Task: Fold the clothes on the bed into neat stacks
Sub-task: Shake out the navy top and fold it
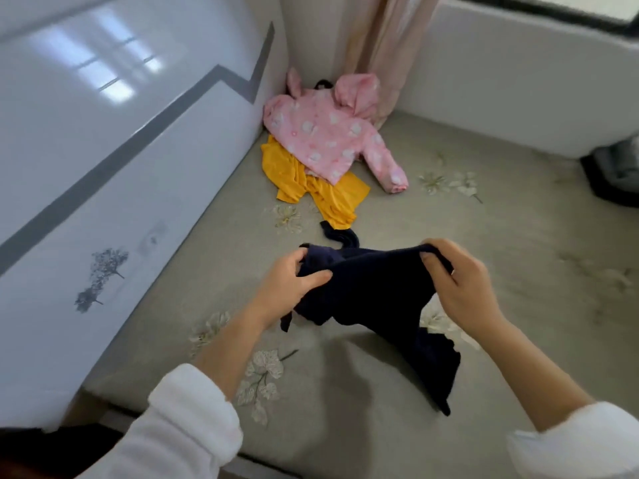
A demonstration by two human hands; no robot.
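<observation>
Left hand [288, 283] and right hand [458, 281] both gripping the navy garment [377, 299] by its upper edge, lifted over the bed [501, 254], lower end trailing down. Farther off, yellow garment [311, 188] lying crumpled, partly under the pink jacket [328, 133] in the corner beside the curtain [383, 39].

A dark navy garment [373, 299] is being held up, bunched, at lower centre of the frame, its tail draping onto the bed. A pink patterned jacket [328, 133] is being left spread over a crumpled yellow garment [311, 191] at upper centre.
</observation>
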